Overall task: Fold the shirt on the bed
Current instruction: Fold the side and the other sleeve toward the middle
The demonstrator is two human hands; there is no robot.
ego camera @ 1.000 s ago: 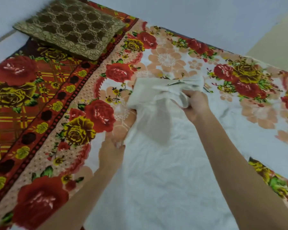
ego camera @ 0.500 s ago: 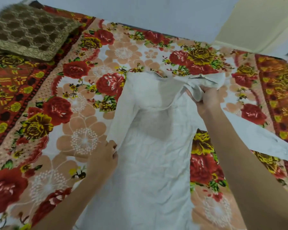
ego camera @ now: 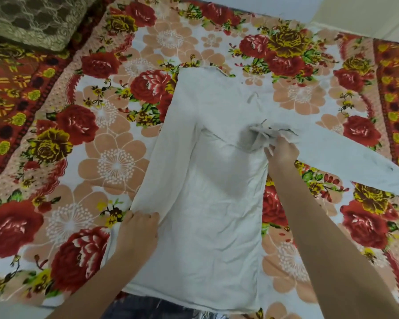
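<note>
The top of the shirt (ego camera: 207, 203), half a second ago lifted and bunched above the bed, now lies spread flat, and the right hand (ego camera: 282, 155) has come lower with it. There is one shirt, white, on its length in the middle of the bed cover (ego camera: 115, 162) with the red and yellow flowers; its hem reaches the near edge of the bed.

It has two sleeves. The left-side sleeve (ego camera: 171, 157) is folded down along the body of the shirt, and the left hand (ego camera: 138, 233) grips the lower end of it, fingers curled over the cloth. The right-side sleeve (ego camera: 355, 162) goes out straight toward the right edge of the picture. The right hand pinches a small bunch of cloth near that sleeve's root — thumb and fingers closed on it.

One brown lace-patterned cushion (ego camera: 32, 21) lies in the far left corner, well apart from the shirt.
</note>
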